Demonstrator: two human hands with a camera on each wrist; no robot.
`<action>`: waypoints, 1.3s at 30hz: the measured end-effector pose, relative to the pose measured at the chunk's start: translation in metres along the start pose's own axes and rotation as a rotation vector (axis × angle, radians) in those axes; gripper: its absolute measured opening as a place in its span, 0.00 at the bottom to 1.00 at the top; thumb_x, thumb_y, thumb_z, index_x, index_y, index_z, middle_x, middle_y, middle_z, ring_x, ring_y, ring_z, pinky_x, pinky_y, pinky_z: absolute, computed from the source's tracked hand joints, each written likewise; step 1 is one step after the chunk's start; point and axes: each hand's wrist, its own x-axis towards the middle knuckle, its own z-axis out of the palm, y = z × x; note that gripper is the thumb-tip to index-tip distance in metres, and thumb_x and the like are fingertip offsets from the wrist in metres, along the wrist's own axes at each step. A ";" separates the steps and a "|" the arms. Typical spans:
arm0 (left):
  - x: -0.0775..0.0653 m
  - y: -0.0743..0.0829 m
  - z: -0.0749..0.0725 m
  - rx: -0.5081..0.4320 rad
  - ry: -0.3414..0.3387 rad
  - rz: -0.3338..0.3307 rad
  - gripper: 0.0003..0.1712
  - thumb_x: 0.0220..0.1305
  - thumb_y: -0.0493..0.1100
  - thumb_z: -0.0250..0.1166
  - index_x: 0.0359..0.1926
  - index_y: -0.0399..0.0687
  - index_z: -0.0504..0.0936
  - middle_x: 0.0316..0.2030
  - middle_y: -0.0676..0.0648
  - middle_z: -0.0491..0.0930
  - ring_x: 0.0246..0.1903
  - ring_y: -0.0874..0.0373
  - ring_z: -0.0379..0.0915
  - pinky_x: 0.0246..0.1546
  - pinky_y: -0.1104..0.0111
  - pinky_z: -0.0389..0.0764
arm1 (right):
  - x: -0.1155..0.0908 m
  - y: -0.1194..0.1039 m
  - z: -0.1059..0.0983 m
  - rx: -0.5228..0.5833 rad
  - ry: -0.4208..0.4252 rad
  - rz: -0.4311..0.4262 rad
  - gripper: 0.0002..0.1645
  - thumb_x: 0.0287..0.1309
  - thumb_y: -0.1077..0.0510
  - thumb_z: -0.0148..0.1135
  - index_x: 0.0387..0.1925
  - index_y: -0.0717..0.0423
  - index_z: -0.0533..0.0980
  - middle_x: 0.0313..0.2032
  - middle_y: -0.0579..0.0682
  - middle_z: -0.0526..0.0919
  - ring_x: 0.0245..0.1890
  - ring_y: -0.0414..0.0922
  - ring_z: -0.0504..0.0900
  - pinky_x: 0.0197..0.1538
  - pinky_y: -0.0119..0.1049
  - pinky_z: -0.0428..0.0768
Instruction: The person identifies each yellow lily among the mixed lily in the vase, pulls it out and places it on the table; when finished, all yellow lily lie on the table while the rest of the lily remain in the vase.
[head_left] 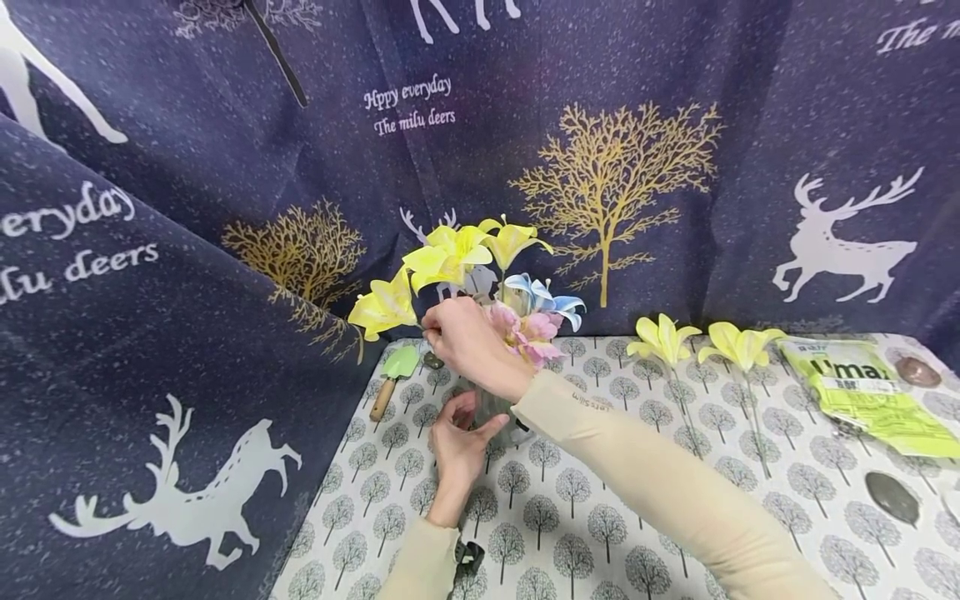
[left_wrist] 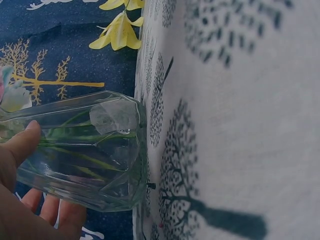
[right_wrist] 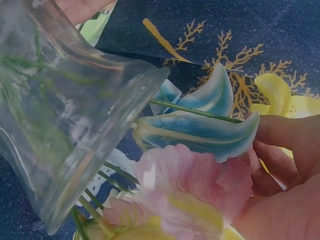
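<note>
R hand (head_left: 468,337) pinches a thin green stem (right_wrist: 192,109) above the vase mouth; prob. the leftmost yellow bloom's (head_left: 384,307), tho the fingertips are partly hidden from where I stand. L hand (head_left: 453,437) grips the clear glass vase (left_wrist: 115,165), thumb one side, fingers the other. Vase stands upright on the tree-print cloth (head_left: 573,492), green stems inside; pink (head_left: 532,332) and blue (head_left: 558,304) flowers at its top, 2 more yellow blooms (head_left: 447,254) above. R sleeve (head_left: 637,454) has small print, approx. "LetsSlim". Green trowel w/ wooden handle (head_left: 400,362) lies to the L, dark stone (head_left: 432,360) beside it. To the R: 2 loose yellow flowers (head_left: 663,340), then a lime pkt (head_left: 877,400) marked "Uma", rest unreadable. Backdrop (head_left: 480,167) reads "Hppy everyday / The milu deers" (sic).
</note>
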 end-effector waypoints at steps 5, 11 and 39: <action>0.000 -0.001 0.000 -0.011 -0.001 -0.004 0.36 0.37 0.46 0.85 0.51 0.48 0.84 0.48 0.45 0.86 0.51 0.46 0.83 0.58 0.57 0.86 | -0.002 -0.004 -0.004 0.027 -0.002 0.031 0.11 0.63 0.64 0.62 0.27 0.51 0.85 0.22 0.44 0.84 0.24 0.38 0.75 0.29 0.27 0.76; -0.001 0.000 0.001 -0.032 0.000 -0.007 0.36 0.38 0.45 0.85 0.52 0.46 0.83 0.49 0.42 0.86 0.52 0.44 0.83 0.59 0.55 0.85 | -0.005 -0.011 -0.011 0.052 0.040 0.019 0.07 0.64 0.60 0.65 0.37 0.51 0.88 0.33 0.45 0.90 0.31 0.38 0.84 0.39 0.30 0.86; -0.002 0.000 0.003 -0.079 0.006 -0.012 0.34 0.36 0.42 0.86 0.50 0.50 0.84 0.47 0.45 0.86 0.51 0.49 0.81 0.61 0.62 0.85 | -0.020 -0.033 -0.084 0.325 0.386 -0.103 0.05 0.62 0.61 0.68 0.38 0.57 0.86 0.35 0.50 0.91 0.32 0.41 0.88 0.40 0.30 0.87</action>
